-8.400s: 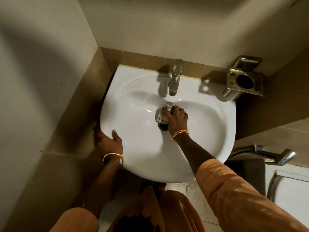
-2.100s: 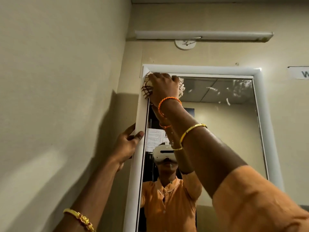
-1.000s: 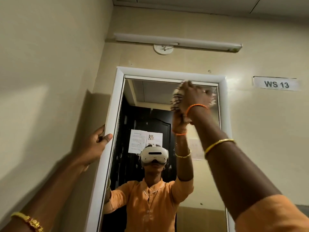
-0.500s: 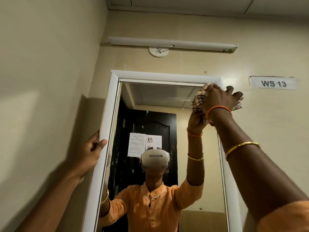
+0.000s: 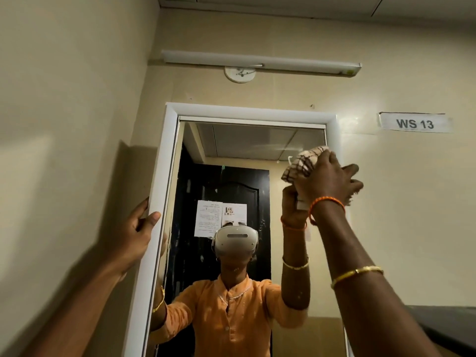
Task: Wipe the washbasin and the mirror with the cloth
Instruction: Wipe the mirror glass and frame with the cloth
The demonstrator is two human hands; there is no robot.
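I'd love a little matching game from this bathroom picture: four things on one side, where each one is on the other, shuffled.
Things:
1. cloth
2. left hand
3. sign
4. tube light

Places:
A. on the wall above the mirror
B. on the wall right of the mirror
C. on the mirror's left frame
D. in the right hand, at the mirror's right edge

Pairs: 1-D, 2-C, 3-B, 4-A
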